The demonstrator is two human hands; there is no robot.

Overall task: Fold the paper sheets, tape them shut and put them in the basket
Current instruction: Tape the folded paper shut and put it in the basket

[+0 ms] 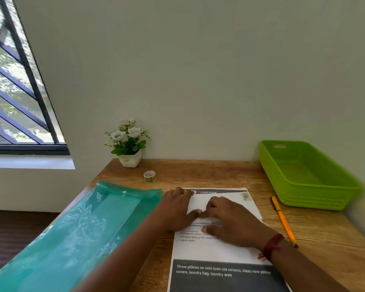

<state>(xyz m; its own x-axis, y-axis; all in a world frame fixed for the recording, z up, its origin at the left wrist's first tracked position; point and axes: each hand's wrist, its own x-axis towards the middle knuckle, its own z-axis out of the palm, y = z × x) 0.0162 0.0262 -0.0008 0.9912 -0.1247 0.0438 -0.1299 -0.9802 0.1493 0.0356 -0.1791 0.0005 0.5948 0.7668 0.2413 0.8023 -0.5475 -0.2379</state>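
A folded white paper (223, 202) lies on the upper half of a printed sheet (211, 249) in the middle of the wooden desk (198, 175). A small piece of patterned tape (246, 196) sits at the folded paper's far right corner. My left hand (177, 207) lies flat over its left edge, fingers stretched toward the sheet's dark header. My right hand (230, 222) presses down on the near edge of the folded paper, its index fingertip meeting my left thumb. The green basket (287, 186) stands empty at the back right. A tape roll (149, 176) stands at the back, left of the papers.
A teal plastic document folder (76, 234) covers the desk's left side, overhanging its edge. An orange pen (282, 220) lies between the sheets and the basket. A small potted plant (129, 144) stands against the wall. A window is at the far left.
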